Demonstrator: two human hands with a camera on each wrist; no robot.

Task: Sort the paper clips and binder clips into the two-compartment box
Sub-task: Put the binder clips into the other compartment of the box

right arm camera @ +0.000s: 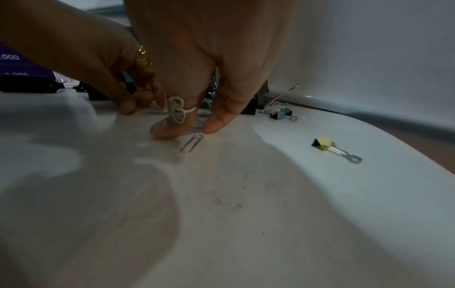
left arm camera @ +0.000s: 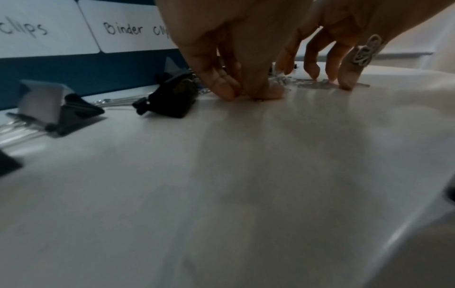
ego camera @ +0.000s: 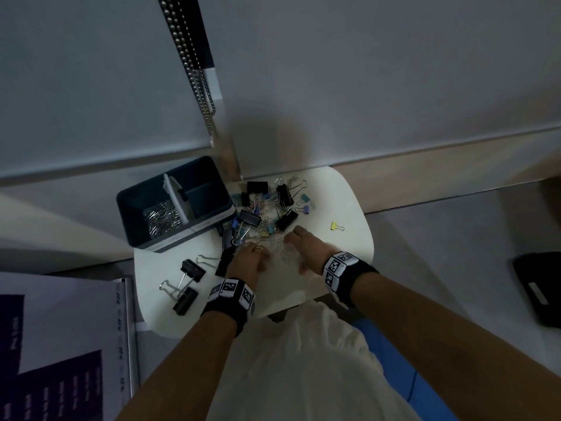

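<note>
The two-compartment box sits at the table's far left corner. Its left compartment holds a heap of paper clips; the right one, labelled for binder clips, looks empty. Most is left: a mixed pile lies just right of the box. The left hand and right hand, fingers bent down, gather loose paper clips near the pile; whether either grips any I cannot tell. Open table lies nearer the person; a yellow binder clip lies near the right edge.

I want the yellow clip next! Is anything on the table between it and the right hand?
No. In the right wrist view, only bare white table lies between the right hand and the yellow binder clip; one paper clip sits under the fingertips.
</note>
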